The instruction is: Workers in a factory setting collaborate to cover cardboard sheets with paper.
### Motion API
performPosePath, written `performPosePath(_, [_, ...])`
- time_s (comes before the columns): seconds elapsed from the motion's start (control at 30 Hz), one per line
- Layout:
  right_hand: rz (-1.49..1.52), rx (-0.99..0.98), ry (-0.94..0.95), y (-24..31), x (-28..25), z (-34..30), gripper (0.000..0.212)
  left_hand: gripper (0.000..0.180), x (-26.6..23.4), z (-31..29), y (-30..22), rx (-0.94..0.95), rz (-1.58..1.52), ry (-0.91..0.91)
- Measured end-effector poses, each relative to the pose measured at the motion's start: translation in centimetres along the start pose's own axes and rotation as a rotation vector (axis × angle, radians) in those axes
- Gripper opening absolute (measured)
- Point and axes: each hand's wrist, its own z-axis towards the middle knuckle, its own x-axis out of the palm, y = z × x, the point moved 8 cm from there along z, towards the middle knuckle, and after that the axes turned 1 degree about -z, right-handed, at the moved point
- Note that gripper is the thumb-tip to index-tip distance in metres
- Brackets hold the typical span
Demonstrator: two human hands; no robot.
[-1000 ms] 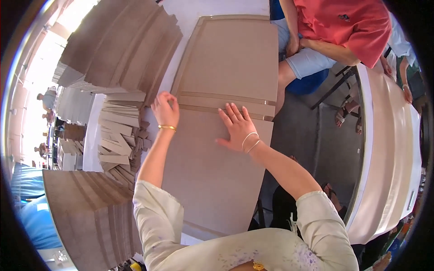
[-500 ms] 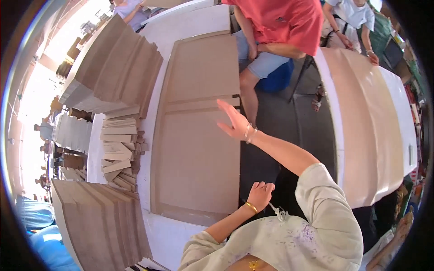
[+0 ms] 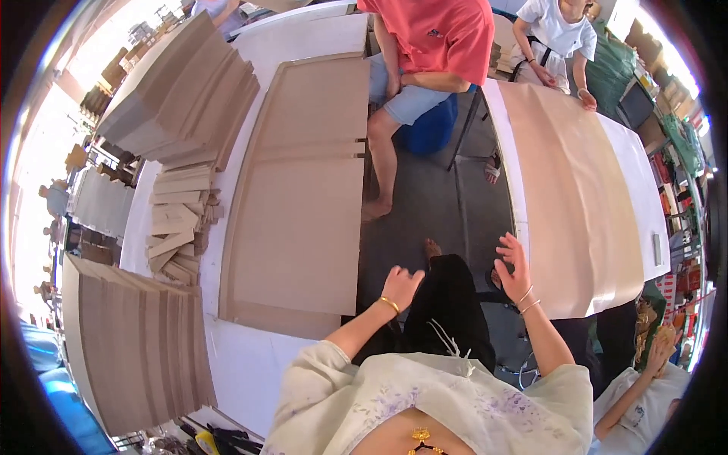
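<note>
Cardboard panel (image 3: 292, 212) lies on the white table (image 3: 254, 360), left of both hands in the head view. The left hand (image 3: 402, 287) hangs half-curled, visibly empty; the right hand (image 3: 514, 267), fingers spread, holds nothing near tan sheets (image 3: 580, 205).

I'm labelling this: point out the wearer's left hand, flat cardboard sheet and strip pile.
Wearer's left hand (image 3: 400, 287), head view: back of hand.
Flat cardboard sheet (image 3: 296, 212), head view: bare nearer panel.
Strip pile (image 3: 174, 218), head view: strip near its middle.
</note>
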Motion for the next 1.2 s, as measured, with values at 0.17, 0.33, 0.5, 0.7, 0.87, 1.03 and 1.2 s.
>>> performPosePath(0.17, [0.108, -0.1, 0.061, 2.7, 3.0, 2.3, 0.054, 0.043, -5.4, -1.7, 0.3, 0.184, -0.103, -0.664])
performPosePath(0.33, [0.078, -0.252, 0.127, 4.9, 7.4, 5.3, 0.05, 0.018, -10.2, -4.7, 1.0, 0.231, -0.2, -0.827])
performPosePath(0.5, [-0.139, -0.42, 0.12, 6.5, 11.4, 10.0, 0.05, 0.046, -16.7, -5.7, 9.8, -0.037, -0.067, -1.042])
performPosePath(0.7, [-0.286, -0.4, 0.162, 6.9, 16.0, 15.8, 0.054, 0.056, -17.9, -3.6, 30.1, -0.398, -0.198, -1.091])
performPosePath(0.87, [-0.471, -0.398, 0.334, 7.6, 23.9, 20.2, 0.06, 0.052, -19.0, -1.8, 37.4, -0.374, -0.144, -0.948])
performPosePath(1.03, [-0.549, -0.447, 0.456, 9.7, 35.5, 23.8, 0.06, 0.049, -17.4, -0.8, 41.0, -0.408, -0.197, -0.912])
performPosePath(1.2, [-0.564, -0.39, 0.464, 11.0, 44.8, 27.8, 0.06, 0.043, -18.4, -0.4, 40.4, -0.473, -0.214, -0.951])
